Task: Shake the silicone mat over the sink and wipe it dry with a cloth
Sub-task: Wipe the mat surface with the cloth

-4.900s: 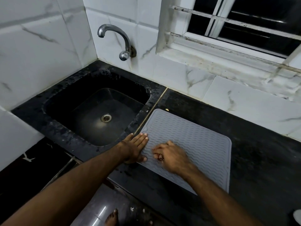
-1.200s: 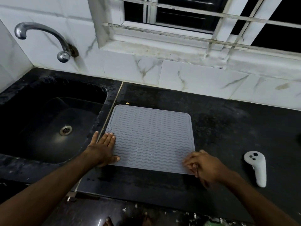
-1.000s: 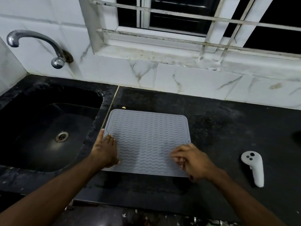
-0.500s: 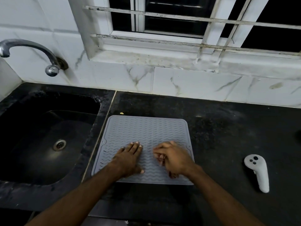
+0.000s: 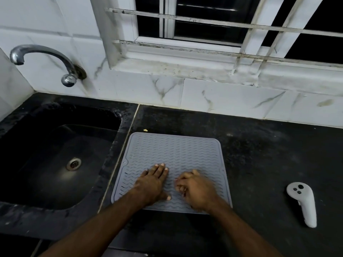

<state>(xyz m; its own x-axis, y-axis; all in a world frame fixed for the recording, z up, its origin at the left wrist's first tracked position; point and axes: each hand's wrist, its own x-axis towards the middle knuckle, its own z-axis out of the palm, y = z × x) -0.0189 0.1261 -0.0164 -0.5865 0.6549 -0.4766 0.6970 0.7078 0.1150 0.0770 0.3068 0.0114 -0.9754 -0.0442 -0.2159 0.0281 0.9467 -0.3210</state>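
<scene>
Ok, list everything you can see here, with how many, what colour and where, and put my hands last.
Mat: one, grey, flat on the counter right of the sink.
Sink: one, black, left.
Drain: one, metal, in the sink floor.
Tap: one, chrome, on the wall above the sink.
Counter: one, black.
Controller: one, white, on the counter, far right.
Crumb: one, yellowish, just behind the mat.
Window: one, white frame and bars, dark panes.
Wall tiles: white, marbled.
Left hand: flat on the mat.
Right hand: fingers curled, on the mat.
</scene>
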